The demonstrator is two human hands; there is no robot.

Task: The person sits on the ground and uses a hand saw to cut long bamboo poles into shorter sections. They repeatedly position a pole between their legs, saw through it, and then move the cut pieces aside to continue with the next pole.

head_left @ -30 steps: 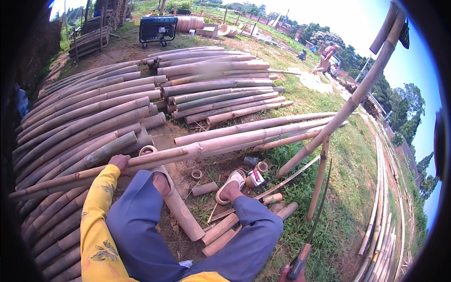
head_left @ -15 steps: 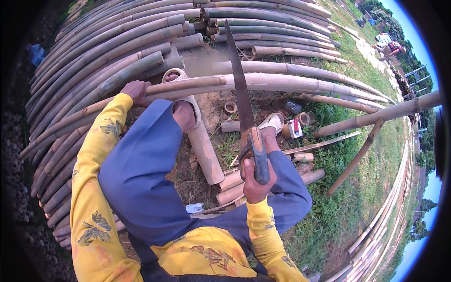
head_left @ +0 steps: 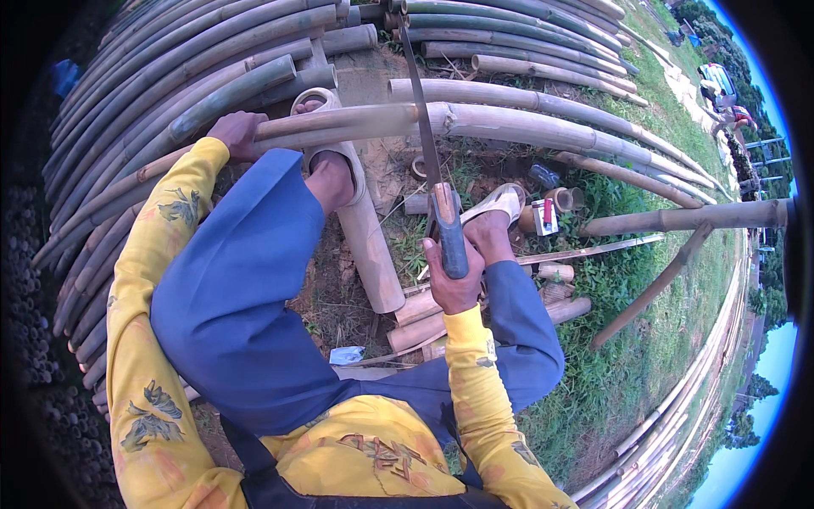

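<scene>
My left hand (head_left: 238, 135) is closed around a long bamboo pole (head_left: 331, 125) lying crosswise in front of my knees. My right hand (head_left: 456, 276) grips the handle of a handsaw (head_left: 426, 127), whose dark blade points away from me. The blade crosses the held bamboo, where the pole is smeared by motion; I cannot tell how deep it sits. To the right of the blade, pale bamboo (head_left: 526, 134) extends toward the grass. My sandalled left foot (head_left: 331, 178) is beside a thick bamboo piece (head_left: 373, 267) below the pole.
Stacked bamboo poles fill the left side (head_left: 178, 85) and the far side (head_left: 526, 42). Short bamboo offcuts (head_left: 415, 327) lie between my legs. By my right foot (head_left: 500, 204) are a white packet with a red item (head_left: 544, 218) and a clear container (head_left: 543, 176). A propped pole (head_left: 678, 223) stands at right.
The saw and my right hand have moved forward, away from me, across the bamboo. My left hand keeps its hold on the pole. The whole view has shifted slightly.
</scene>
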